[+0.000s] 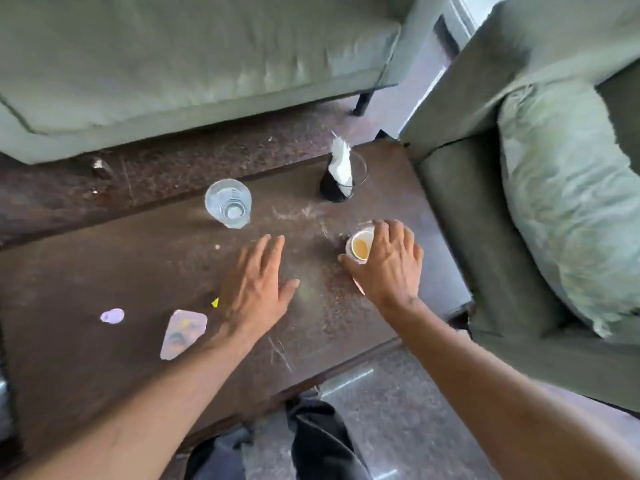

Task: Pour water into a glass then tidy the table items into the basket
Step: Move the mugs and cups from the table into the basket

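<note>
The right hand curls over a small white cup of tan liquid near the desk's right edge, fingers wrapped around its rim. The left hand lies open and flat on the desk, holding nothing. A clear glass stands farther back, apparently with water inside. Beside it, 1 dark holder carries white tissue. A pink card lies near the left wrist.

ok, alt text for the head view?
Seen from above, the right hand grips a small cup of orange-tan liquid on a brown table; the left hand lies open nearby. Beyond stand a clear glass and tissue-stuffed glass.
</note>
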